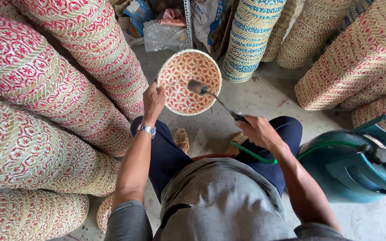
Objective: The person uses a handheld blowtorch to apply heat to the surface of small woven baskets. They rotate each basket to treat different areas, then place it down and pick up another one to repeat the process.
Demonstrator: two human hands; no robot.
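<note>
The left hand (153, 99) grips the rim of a round woven basket (189, 82), held up above the floor (264, 100). It looks light and stiff. The right hand (256, 131) is closed on a torch (215, 100).

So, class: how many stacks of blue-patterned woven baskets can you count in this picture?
1, clearly: the blue-patterned stack stands at top centre, behind the red-patterned basket held by the left hand. A bluish strip at the top right may be another; more may be hidden.
</note>
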